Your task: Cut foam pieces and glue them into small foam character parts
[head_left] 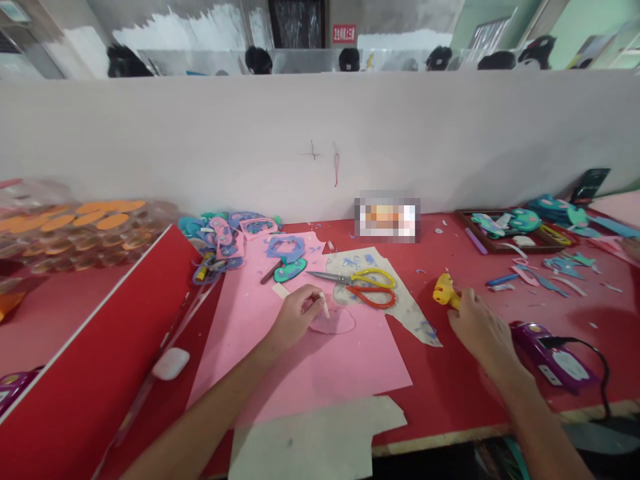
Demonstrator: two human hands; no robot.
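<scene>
My left hand [300, 312] pinches a small white strip [325, 307] between thumb and fingertips, over a pink sheet [285, 380]. Just below the strip, a rounded outline [335, 325] shows on the sheet. Scissors [370, 280] with one yellow and one red handle lie beyond that hand, partly on a pale scrap sheet [415, 313]. At the right, my right hand [483, 327] is closed around the handle of a yellow plastic tool [444, 291], its exact kind unclear. A teal cut-out piece [290, 269] and a blue ring-shaped piece [286, 247] lie behind my left hand.
A purple device [553, 357] with a black cable sits right of my right hand. A dark tray [473, 220] holds teal pieces. At left stand a red panel [115, 333] and a white earphone-type case [171, 364]. A white partition [225, 147] closes the back. Another person's hand [633, 248] shows far right.
</scene>
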